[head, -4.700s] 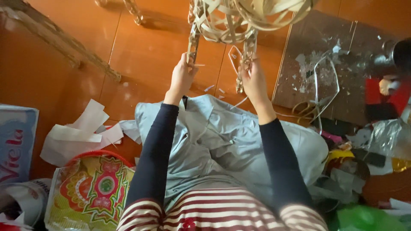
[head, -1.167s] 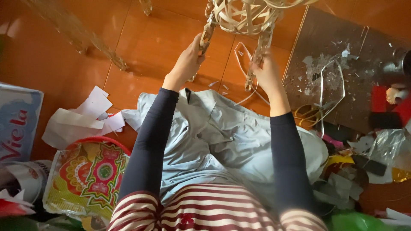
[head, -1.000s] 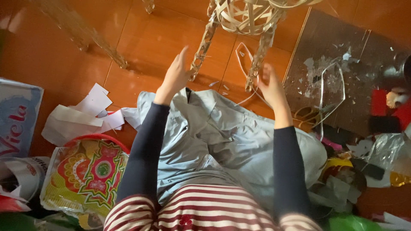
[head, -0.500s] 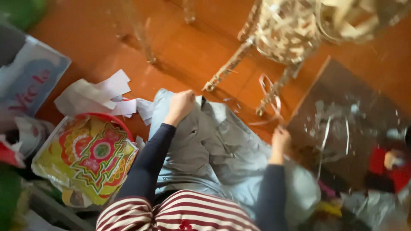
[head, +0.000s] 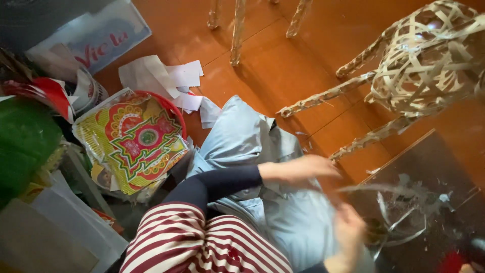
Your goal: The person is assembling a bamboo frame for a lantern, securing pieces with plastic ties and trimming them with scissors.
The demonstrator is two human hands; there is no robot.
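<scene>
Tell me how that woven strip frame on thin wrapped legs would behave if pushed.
The woven frame is open lattice with gaps between its strips, so probably light for its size. Its wrapped legs are thin and splayed, so a push would likely slide or tip it. The flat strips look bendable, perhaps easily crushed.

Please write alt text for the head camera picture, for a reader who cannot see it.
Seen from above, a person's left hand reaches across grey cloth on their lap, while the blurred right hand is beside a thin curved strip. A woven strip frame on wrapped legs stands on the orange floor.

Home craft floor: woven bamboo frame (head: pixel 429 60)
</scene>
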